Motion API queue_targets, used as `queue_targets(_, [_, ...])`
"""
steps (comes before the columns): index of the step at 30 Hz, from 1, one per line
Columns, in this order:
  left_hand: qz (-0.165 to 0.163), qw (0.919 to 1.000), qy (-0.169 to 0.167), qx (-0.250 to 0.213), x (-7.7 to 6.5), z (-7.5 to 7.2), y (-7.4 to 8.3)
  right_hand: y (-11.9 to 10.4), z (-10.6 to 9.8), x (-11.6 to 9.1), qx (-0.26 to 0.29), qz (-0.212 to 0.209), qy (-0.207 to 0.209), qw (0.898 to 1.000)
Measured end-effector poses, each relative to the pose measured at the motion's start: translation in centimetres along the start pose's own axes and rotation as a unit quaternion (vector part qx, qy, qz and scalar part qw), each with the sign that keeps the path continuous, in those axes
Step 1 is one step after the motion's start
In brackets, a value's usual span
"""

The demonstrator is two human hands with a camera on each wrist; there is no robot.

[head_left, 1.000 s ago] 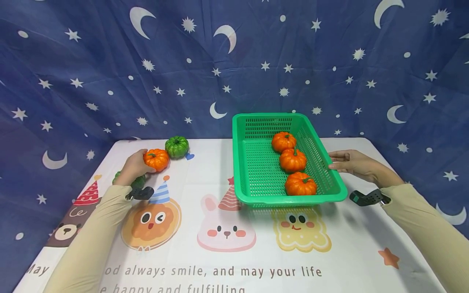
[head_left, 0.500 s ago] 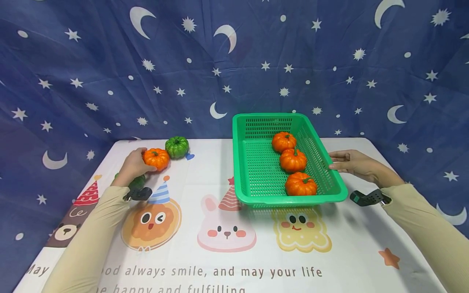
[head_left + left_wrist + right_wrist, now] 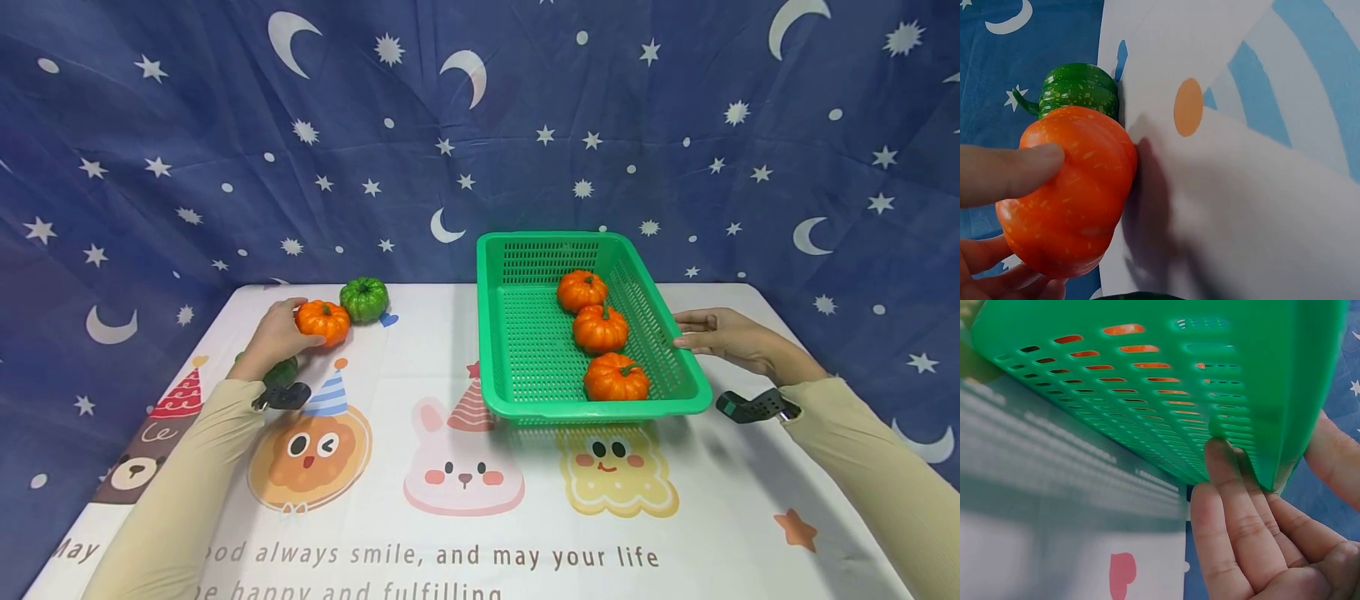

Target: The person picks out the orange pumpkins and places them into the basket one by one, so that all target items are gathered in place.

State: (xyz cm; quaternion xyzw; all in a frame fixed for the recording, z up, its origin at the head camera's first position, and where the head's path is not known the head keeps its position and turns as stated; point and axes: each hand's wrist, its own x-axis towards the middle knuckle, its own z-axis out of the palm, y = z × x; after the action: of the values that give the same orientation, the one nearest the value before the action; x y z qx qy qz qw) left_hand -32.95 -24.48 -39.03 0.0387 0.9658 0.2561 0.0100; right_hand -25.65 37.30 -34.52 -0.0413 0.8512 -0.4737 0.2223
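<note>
My left hand (image 3: 281, 335) grips an orange toy pumpkin (image 3: 323, 323) at the table's far left, thumb on the near side and fingers around the other. In the left wrist view, this pumpkin (image 3: 1072, 194) overlaps a green pumpkin (image 3: 1082, 90) behind it, and its shadow falls on the cloth. A second green pumpkin (image 3: 282, 372) is partly hidden under my left wrist. My right hand (image 3: 723, 337) holds the right side of a green plastic basket (image 3: 592, 408). In the right wrist view, the fingers (image 3: 1244, 519) lie against its slotted outer wall and the thumb is at the rim.
Inside the basket, along its right side, lie three orange pumpkins (image 3: 600, 328). A white cloth with cartoon prints (image 3: 465, 467) covers the table. Behind its far edge hangs a blue curtain (image 3: 420, 150) with moons and stars.
My left hand has shifted slightly, and the orange pumpkin in it has risen a little. The right hand and the basket stay where they were.
</note>
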Motion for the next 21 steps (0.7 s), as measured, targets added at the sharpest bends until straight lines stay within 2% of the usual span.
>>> queue_targets(10, [-0.011, 0.9999, -0.002, -0.001, 0.06, -0.11, 0.00, 0.18, -0.05, 0.12, -0.006, 0.004, -0.001, 1.000])
queue_targets(21, [0.023, 0.9989, 0.034, -0.025, -0.78, -0.69, 0.17, 0.13, -0.04, 0.17, 0.004, 0.004, -0.002, 1.000])
